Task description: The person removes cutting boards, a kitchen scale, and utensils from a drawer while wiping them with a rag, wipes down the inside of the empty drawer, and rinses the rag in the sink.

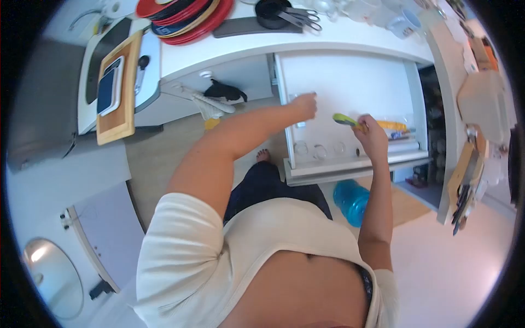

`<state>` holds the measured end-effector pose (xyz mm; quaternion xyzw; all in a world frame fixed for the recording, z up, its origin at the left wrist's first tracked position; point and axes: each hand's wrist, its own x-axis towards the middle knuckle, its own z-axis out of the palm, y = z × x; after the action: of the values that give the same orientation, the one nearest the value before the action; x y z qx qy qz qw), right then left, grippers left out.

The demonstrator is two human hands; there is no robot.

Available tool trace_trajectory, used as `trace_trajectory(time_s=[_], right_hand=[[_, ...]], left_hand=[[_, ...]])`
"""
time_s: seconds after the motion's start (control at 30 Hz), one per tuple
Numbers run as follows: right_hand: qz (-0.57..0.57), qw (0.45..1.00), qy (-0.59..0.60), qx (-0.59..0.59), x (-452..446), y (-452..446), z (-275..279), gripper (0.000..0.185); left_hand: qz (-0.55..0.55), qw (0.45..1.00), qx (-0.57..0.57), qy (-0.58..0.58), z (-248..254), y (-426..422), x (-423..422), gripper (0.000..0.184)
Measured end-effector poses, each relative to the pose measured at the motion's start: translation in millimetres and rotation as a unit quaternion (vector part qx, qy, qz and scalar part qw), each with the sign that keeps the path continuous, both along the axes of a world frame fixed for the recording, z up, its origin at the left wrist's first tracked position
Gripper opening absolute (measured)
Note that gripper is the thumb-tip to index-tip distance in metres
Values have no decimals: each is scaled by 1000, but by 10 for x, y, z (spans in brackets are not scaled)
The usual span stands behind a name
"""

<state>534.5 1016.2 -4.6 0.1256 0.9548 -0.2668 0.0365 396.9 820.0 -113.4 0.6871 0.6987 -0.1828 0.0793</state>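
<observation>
My left hand (304, 107) hangs over the left side of the open white drawer (350, 71), its fingers curled together. Whether anything is in them is hidden. Small pale items lie just beneath it. My right hand (373, 136) is over the drawer's front right part, fingers closed on a small bright green and yellow utensil (344, 119) whose dark, rounded end points left. Its exact kind is unclear. Several clear round pieces (320, 151) lie along the drawer's front. Right of my right hand are a yellow item (392, 125) and a white roll (403, 145).
Stacked red and dark plates (191, 22), a black cup (270, 13) and scissors (309, 21) stand on the counter behind the drawer. A wooden tray (128, 82) is at left. A blue water bottle (351, 202) is on the floor; a knife holder (465, 169) hangs at right.
</observation>
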Motion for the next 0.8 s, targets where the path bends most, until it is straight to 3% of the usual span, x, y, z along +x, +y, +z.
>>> trace_trajectory(time_s=[0.07,0.17,0.2,0.23,0.3,0.37,0.43,0.47,0.53,0.67,0.8], right_hand=[[-27,999,2,-31,56,17,-5,26],[-68,995,31,-69,157,38,-13,27],[-78,992,65,-81,165,55,-23,27],[-69,992,66,-85,187,101,-46,27],[-100,974,142,-148,217,159,-89,24],[-130,961,143,-199,224,92,66,23],[-161,946,139,-245,222,40,136,21],[-160,938,151,-268,210,26,141,22],[-159,929,165,-290,181,-86,188,22],[-145,927,171,-302,75,-463,312,22],[-125,919,162,-336,-12,-784,375,21]], left_hand=[[-6,999,-40,0,39,1,-28,8],[-7,997,52,-59,272,-162,-77,12],[79,967,179,-162,464,-250,-79,17],[162,903,302,-259,653,-355,-50,23],[321,768,439,-339,1001,-669,0,34],[557,587,504,-303,1352,-1084,35,40],[529,457,669,-252,1306,-1677,-263,46],[509,365,723,-292,1296,-1974,-437,47],[521,373,744,-188,1320,-2477,-658,46],[573,395,709,-114,1114,-2954,-956,51],[579,378,715,-104,1011,-2995,-1024,52]])
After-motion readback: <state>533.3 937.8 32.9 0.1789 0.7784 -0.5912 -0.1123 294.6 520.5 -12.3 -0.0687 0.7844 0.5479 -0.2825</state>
